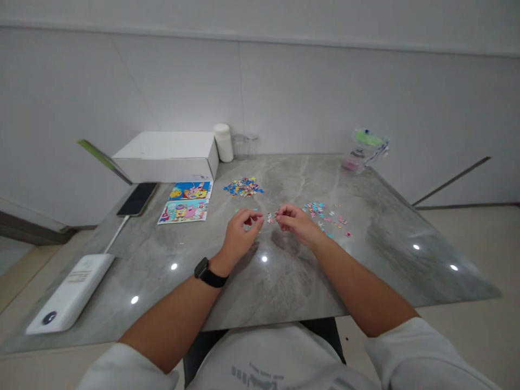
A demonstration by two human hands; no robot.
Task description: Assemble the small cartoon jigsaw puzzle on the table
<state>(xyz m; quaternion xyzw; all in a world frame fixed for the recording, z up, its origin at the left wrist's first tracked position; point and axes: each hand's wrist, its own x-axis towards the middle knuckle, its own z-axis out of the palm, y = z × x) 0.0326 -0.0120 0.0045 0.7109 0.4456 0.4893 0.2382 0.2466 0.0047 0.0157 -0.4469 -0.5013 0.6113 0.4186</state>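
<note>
My left hand point(242, 230) hovers over the table with its fingers curved and loosely apart, and I see nothing held in it. Teal puzzle pieces show just behind and between its fingers. My right hand point(298, 223) is closed in a pinch on a small dark-edged puzzle piece point(277, 214). Between the two hands is a small white-and-orange puzzle piece point(269, 218). Right of my right hand lies a loose scatter of blue and pink puzzle pieces point(314, 208). Farther back is a heap of blue and yellow puzzle pieces point(244, 187).
Two cartoon picture cards point(184, 211) lie at the left, before a white box point(168, 154). A white bottle point(223, 143) and clear containers point(246, 146) stand by the wall. A phone point(138, 199) is cabled to a white power bank point(71, 295). A plastic bag point(363, 151) sits back right.
</note>
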